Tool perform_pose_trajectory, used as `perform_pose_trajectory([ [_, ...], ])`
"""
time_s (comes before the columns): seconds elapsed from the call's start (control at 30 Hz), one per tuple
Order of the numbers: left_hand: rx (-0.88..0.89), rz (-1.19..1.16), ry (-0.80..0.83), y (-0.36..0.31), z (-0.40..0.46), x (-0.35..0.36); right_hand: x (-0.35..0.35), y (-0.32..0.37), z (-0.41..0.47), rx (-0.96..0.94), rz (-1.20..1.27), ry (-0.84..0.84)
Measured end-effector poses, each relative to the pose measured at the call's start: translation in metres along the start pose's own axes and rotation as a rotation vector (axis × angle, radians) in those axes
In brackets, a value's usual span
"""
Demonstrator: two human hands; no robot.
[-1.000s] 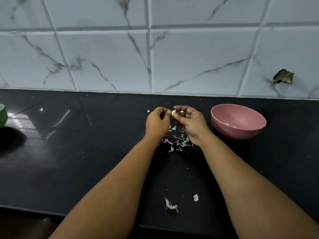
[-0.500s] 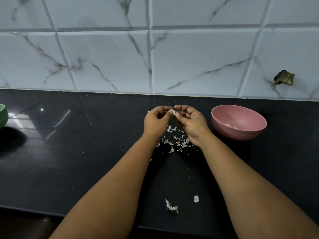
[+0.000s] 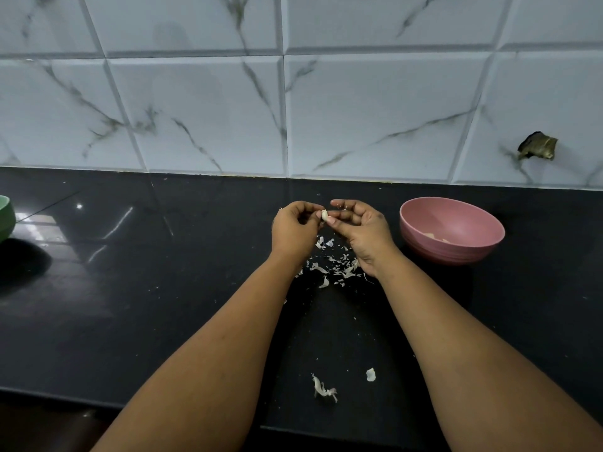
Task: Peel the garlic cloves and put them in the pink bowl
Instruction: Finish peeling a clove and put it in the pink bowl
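Head view: Two bare forearms reach out over a glossy black bench (image 3: 130,305) set against a wall of white marble-veined tiles (image 3: 375,109). Above the bench, the left hand (image 3: 293,231) and the right hand (image 3: 363,228) meet fingertip to fingertip, and a single pale garlic clove (image 3: 324,215) sits pinched between them. The left hand's fingers are curled, its thumb and forefinger closed on the clove's left side; the right hand's thumb and forefinger grip the clove from the right, with its other fingers bent in behind. Whether any skin still clings to the clove is too small to tell.

Directly beneath the hands lies a scatter of papery garlic skins (image 3: 336,267) on the dark surface. Two more scraps rest nearer the bench's front edge, between the forearms: a ragged strip of skin (image 3: 323,389) and a small white flake (image 3: 370,374) to its right.

The pink bowl (image 3: 456,249) stands upright on the bench just to the right of the right hand, apart from it, with a few pale pieces (image 3: 435,237) visible at its bottom. At the far left edge of the frame a green bowl (image 3: 6,216) is partly in view, well apart from the hands. On the wall at right, a dark, jagged broken patch (image 3: 538,146) interrupts one tile.
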State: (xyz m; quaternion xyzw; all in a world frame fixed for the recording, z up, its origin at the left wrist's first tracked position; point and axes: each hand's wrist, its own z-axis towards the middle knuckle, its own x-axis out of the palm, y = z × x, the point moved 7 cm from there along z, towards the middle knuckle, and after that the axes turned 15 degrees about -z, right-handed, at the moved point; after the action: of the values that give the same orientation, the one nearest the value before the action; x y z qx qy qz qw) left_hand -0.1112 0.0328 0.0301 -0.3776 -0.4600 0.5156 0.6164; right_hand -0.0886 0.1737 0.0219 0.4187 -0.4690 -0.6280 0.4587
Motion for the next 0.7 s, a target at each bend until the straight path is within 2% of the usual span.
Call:
perform_pose_trajectory([
  [0.07, -0.021, -0.019, -0.006, 0.002, 0.0, 0.001, 0.0, 0.0, 0.0, 0.0, -0.001, -0.001],
  [0.2, -0.126, -0.212, -0.011, 0.007, -0.002, 0.004, -0.001, 0.003, 0.001, -0.021, 0.005, -0.019],
  [0.37, -0.137, -0.215, 0.03, 0.011, -0.002, 0.006, -0.002, 0.003, 0.001, -0.034, 0.008, -0.03],
  [0.6, -0.306, -0.58, 0.059, 0.014, -0.006, 0.013, -0.002, 0.003, 0.003, -0.037, 0.101, -0.035],
  [0.7, -0.325, -0.587, 0.052, 0.012, -0.007, 0.011, -0.001, 0.002, 0.002, -0.028, 0.108, -0.007],
])
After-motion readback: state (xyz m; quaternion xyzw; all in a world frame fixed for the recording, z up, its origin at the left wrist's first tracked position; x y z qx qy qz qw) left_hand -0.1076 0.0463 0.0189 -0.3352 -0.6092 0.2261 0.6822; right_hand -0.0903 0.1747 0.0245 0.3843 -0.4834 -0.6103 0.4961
